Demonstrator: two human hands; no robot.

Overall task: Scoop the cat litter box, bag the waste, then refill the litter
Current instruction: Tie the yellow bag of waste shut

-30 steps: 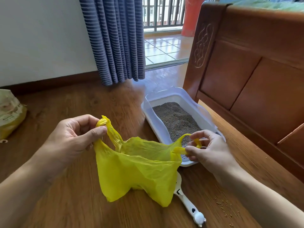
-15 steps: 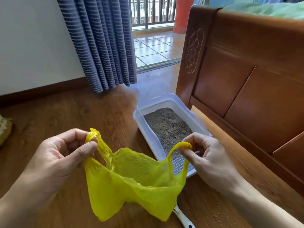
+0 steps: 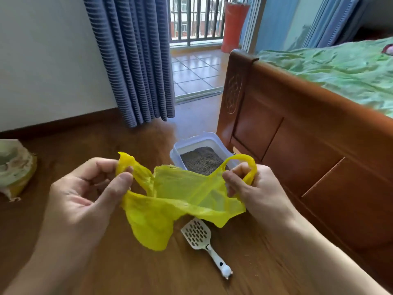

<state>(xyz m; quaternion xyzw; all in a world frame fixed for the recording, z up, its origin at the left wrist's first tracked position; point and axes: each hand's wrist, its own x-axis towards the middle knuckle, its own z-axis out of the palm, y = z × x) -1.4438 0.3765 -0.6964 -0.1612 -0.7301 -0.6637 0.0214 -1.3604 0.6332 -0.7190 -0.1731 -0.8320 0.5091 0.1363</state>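
Thin crinkly yellow plastic bag (image 3: 182, 201) held over the wood-grain floor (image 3: 106, 262), mouth stretched sideways; left hand (image 3: 85, 194) pinches one handle loop, right hand (image 3: 253, 188) grips the other. Slotted white plastic scoop (image 3: 202, 239) flat on floor, handle toward camera-right. Translucent rectangular litter box (image 3: 202, 143) with grey granules beside the carved wooden bed frame (image 3: 297, 145), long axis running away

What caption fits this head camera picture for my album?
Left hand and right hand hold a yellow bag open above the scoop by the litter box.
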